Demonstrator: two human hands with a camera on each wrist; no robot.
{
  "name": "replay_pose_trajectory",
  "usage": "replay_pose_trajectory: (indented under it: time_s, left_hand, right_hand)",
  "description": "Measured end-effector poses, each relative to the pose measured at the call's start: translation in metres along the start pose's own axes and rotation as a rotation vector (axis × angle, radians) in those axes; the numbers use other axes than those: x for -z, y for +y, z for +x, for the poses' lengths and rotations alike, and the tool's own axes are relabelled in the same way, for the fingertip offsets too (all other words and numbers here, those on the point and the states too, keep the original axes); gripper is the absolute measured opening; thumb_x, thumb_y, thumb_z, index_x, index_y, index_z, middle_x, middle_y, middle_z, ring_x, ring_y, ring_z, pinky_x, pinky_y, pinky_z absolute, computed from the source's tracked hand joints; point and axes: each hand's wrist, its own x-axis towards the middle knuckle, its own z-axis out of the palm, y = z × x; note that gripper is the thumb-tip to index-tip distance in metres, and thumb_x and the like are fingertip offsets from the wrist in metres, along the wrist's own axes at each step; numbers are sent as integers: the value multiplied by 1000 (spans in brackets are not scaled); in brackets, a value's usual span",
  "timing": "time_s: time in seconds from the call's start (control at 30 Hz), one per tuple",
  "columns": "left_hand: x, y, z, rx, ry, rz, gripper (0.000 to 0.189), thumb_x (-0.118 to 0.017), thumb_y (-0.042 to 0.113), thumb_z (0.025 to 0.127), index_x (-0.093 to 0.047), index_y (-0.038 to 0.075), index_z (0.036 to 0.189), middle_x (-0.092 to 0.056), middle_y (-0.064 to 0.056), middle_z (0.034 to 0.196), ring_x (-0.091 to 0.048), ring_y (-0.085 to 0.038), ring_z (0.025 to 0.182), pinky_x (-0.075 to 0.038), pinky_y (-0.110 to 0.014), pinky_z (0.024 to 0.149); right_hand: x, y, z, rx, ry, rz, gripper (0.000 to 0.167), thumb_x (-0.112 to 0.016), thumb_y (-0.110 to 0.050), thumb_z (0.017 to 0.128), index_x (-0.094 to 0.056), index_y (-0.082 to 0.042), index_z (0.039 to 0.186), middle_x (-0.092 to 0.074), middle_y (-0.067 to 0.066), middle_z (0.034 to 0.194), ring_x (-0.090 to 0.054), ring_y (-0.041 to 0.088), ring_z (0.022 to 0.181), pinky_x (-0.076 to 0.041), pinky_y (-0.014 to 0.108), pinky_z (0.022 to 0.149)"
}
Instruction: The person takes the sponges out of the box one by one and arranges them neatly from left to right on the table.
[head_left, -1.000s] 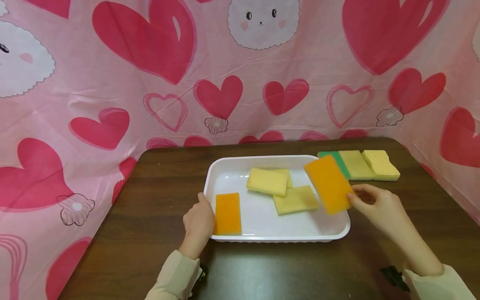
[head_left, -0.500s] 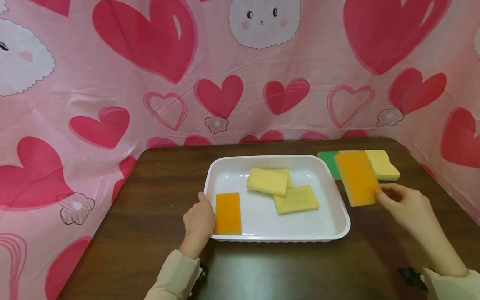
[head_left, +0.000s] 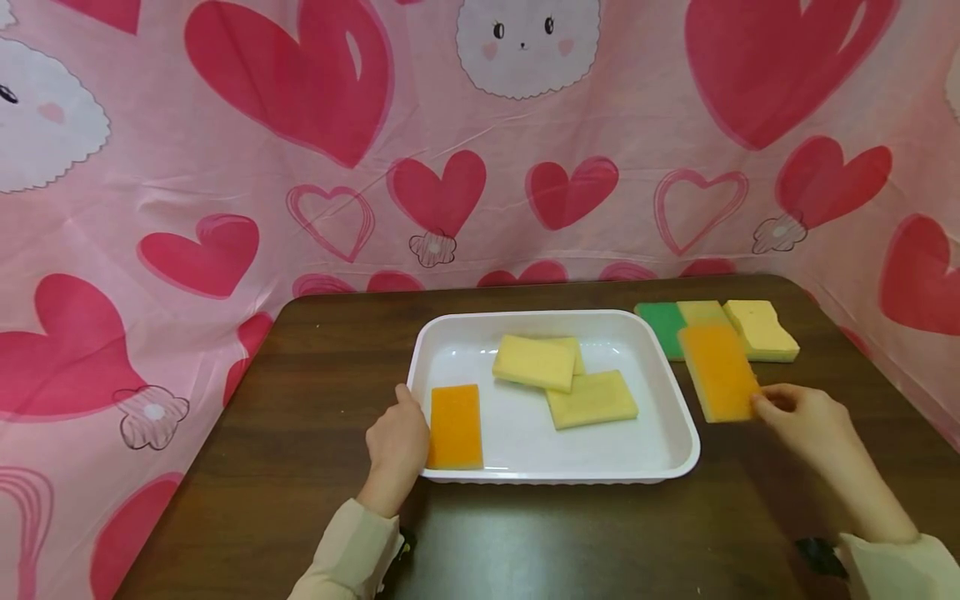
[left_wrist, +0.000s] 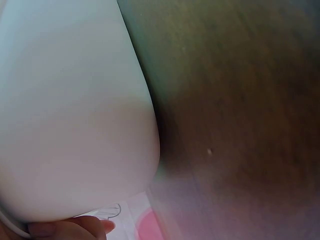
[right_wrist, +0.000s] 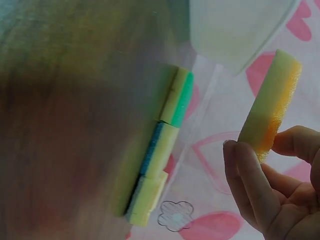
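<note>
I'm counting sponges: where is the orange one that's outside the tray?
In the head view the orange sponge is right of the white tray, pinched by the right hand, just in front of the sponge row.

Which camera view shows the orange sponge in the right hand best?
The head view: the orange sponge shows its whole top face, held at its near corner by the right hand beside the white tray. The right wrist view shows only its edge between the fingers. The left wrist view misses it.
</note>
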Motion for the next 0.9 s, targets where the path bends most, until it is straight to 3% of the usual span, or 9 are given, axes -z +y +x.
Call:
replay_pose_trajectory:
  time_s: [0.23, 0.6, 0.9]
  left_hand:
    - [0, 0, 0, 6, -14, 2, 30, -45, 14, 97, -39, -4, 121, -62, -19, 74, -61, -30, 61, -52, -45, 60]
    - [1, 1, 0, 1, 1, 3, 30, -42, 16, 99, -39, -4, 121, -62, -19, 74, -61, -31, 61, -52, -45, 59]
    - [2, 1, -1, 5, -11, 8, 28, -43, 15, 98, -39, -4, 119, -62, -20, 74, -62, -32, 62, -52, -46, 60]
  right_hand:
    - [-9, 5, 7, 11, -86, -5, 42, -52, -23, 94, -60, 16, 108, -66, 32, 97, -59, 46, 85, -46, 54, 72]
    - [-17, 7, 16, -29, -143, -21, 43, -52, -24, 93, -60, 16, 106, -65, 30, 94, -58, 37, 80, -47, 49, 71]
    - [-21, 6, 24, -85, -220, -46, 47, -53, -28, 91, -60, 14, 110, -62, 34, 106, -59, 42, 85, -46, 49, 70]
